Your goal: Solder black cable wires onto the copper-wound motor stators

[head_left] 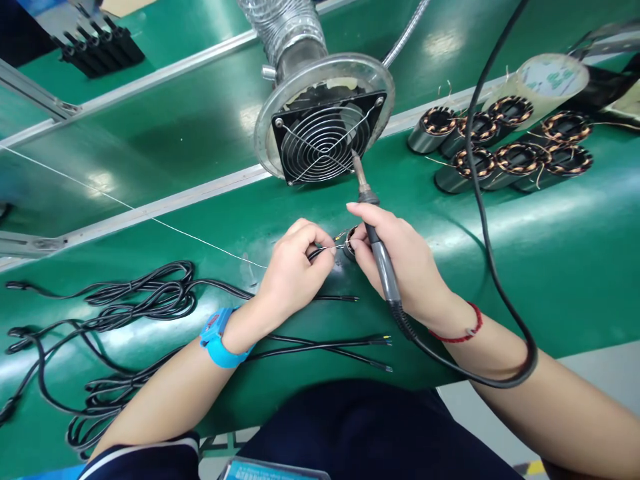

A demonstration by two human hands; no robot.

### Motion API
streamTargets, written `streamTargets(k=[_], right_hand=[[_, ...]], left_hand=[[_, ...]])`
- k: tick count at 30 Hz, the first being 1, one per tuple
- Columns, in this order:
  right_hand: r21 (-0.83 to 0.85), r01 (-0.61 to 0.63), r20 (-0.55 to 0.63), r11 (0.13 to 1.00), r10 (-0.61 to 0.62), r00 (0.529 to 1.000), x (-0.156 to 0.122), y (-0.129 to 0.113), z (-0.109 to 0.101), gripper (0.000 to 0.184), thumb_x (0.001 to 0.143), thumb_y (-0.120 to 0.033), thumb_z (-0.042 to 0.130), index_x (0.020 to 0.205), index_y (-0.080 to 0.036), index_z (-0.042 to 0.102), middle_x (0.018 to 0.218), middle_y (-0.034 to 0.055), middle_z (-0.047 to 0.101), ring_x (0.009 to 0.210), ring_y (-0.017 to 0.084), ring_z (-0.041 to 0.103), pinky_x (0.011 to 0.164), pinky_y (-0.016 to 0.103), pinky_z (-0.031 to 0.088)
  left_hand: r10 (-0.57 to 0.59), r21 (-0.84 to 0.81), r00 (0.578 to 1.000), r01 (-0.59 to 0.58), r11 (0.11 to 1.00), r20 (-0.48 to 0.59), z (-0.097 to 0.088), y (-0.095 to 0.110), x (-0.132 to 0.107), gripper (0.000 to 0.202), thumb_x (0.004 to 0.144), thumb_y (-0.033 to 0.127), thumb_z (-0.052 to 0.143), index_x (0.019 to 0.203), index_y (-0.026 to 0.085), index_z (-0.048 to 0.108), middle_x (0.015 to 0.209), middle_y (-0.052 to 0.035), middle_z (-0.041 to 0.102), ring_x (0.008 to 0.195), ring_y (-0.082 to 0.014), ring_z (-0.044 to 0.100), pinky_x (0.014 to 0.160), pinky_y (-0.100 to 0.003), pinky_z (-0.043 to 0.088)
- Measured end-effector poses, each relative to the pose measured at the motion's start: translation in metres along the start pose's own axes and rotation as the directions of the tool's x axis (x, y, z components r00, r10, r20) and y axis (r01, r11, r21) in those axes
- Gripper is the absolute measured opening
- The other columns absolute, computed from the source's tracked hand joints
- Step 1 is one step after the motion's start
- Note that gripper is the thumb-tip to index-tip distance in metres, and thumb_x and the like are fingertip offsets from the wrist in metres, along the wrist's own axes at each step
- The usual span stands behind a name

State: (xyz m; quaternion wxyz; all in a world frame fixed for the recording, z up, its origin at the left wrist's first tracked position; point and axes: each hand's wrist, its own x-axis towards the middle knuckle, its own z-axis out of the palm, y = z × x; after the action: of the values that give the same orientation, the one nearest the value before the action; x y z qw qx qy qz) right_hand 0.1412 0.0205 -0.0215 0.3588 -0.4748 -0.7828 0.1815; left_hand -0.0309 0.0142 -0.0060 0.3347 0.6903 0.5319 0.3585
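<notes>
Cables: coiled black cables [145, 297] at far left on the green table [425, 353]; several cut ends lie under and past the left wrist.
White strand: thin white strand [190, 233] runs in from the left edge toward the left hand.
Left hand: left hand [300, 260], thumb and forefinger pinched together on a black cable [314, 254], thin wire end [340, 247] poking out rightward.
Ring: small ring [348, 247] between the two hands, right fingertips at it. I judge the step as bringing wire end and ring together. Fingers cover the spot, so I can't tell if they touch.
Fan: round fan guard [325, 152] above the hands, on a silver duct [287, 27].
Soldering iron: soldering iron [384, 263], tip upward, near the fan's lower right edge in my view. From here, I'd say the next move calls for a steady left pinch, wire and ring lined up, hot tip clear of skin.
Right hand: right hand [407, 257] closed around the iron's handle, fingertips also at the ring.
Cores: copper-wound cores [517, 160] grouped far right, well apart from both hands.
</notes>
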Motion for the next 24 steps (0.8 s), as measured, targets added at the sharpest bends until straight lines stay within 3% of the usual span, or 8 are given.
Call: streamTargets(k=[4,10,17,20,24], right_hand=[[0.013,0.031,0.032,0.999,-0.031,0.999,-0.008,-0.005,-0.013,0.046,0.089,-0.02,0.053,0.134,-0.024,0.047,0.097,0.0047,0.071,0.092,0.023,0.069,0.078,0.039,0.054],[-0.029,0.074,-0.073,0.997,-0.076,0.994,-0.033,-0.021,-0.045,0.041,0.092,-0.015,0.055,0.131,-0.029,0.054,0.089,0.0025,0.071,0.077,0.018,0.068,0.068,0.033,0.055],[0.128,0.191,-0.228,0.973,-0.159,0.961,-0.056,-0.011,-0.038,0.036,0.087,-0.016,0.06,0.122,-0.024,0.06,0.075,0.0019,0.06,0.057,0.015,0.054,0.051,0.03,0.051],[0.164,0.273,-0.231,0.948,-0.232,0.945,-0.059,-0.008,-0.036,0.029,0.088,-0.019,0.054,0.116,-0.022,0.06,0.065,-0.0008,0.054,0.048,0.013,0.049,0.044,0.029,0.048],[0.167,0.273,-0.209,0.947,-0.237,0.949,-0.058,-0.008,-0.036,0.025,0.086,-0.018,0.054,0.111,-0.021,0.059,0.063,-0.0013,0.053,0.046,0.013,0.048,0.042,0.028,0.047]], left_hand=[[0.026,0.01,1.0,-0.026,1.0,0.004,0.004,0.002,-0.004,0.019,0.075,0.0,0.054,0.073,0.018,0.055,0.078,0.0008,0.056,0.07,-0.0106,0.051,0.062,-0.024,0.042],[0.033,0.047,0.999,-0.034,0.998,0.037,0.009,0.006,-0.012,0.018,0.077,0.002,0.054,0.076,0.019,0.052,0.079,0.0004,0.054,0.068,-0.0103,0.048,0.059,-0.024,0.04],[0.039,0.051,0.998,-0.041,0.998,0.042,0.016,0.003,-0.015,0.017,0.077,0.003,0.053,0.075,0.019,0.048,0.078,0.0005,0.053,0.067,-0.0103,0.047,0.058,-0.024,0.039],[0.002,0.035,0.999,-0.003,0.999,0.043,0.016,0.002,-0.015,0.017,0.076,0.003,0.052,0.074,0.02,0.048,0.076,0.0012,0.051,0.064,-0.0099,0.046,0.057,-0.024,0.039],[-0.027,0.019,0.999,0.026,0.999,0.045,0.016,0.001,-0.015,0.017,0.076,0.004,0.052,0.073,0.02,0.047,0.075,0.0015,0.05,0.064,-0.0103,0.047,0.057,-0.025,0.039]])
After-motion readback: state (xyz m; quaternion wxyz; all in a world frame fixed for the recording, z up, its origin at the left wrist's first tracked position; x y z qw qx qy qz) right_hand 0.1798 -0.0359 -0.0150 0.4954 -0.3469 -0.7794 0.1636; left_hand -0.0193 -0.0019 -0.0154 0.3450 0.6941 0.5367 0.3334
